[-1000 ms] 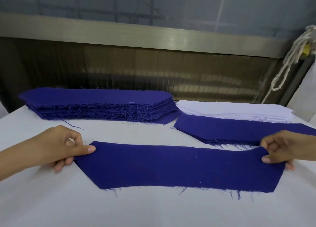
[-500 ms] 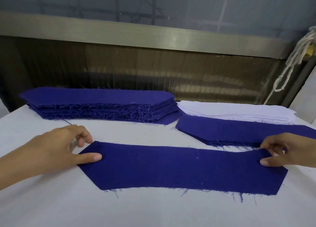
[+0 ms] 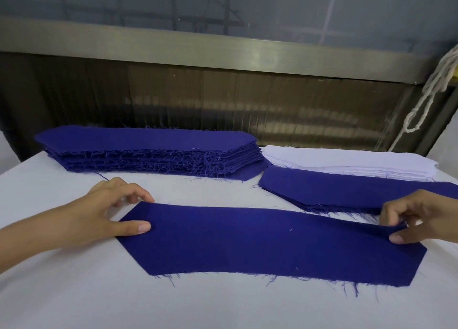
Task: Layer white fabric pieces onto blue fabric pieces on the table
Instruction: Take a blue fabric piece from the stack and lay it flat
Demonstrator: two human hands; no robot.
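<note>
- The far right corner of the blue fabric piece (image 3: 260, 242) is bunched out of sight between the fingers of the right hand (image 3: 421, 217).
- The thin blue stack (image 3: 347, 195) just beyond those fingers runs off the right edge.

A single fabric strip (image 3: 260, 242) lies on the table (image 3: 223, 309), spanning from left hand (image 3: 104, 212) to right hand (image 3: 421, 219). Beyond the left hand sits a tall stack (image 3: 148, 152); beyond the right, a thin pile (image 3: 347, 192), with another pile (image 3: 347, 162) behind it.

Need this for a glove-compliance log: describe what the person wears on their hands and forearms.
Nothing: the left hand and right hand are bare, with no gloves, rings or watch. No sleeves show up to the frame edges.
</note>
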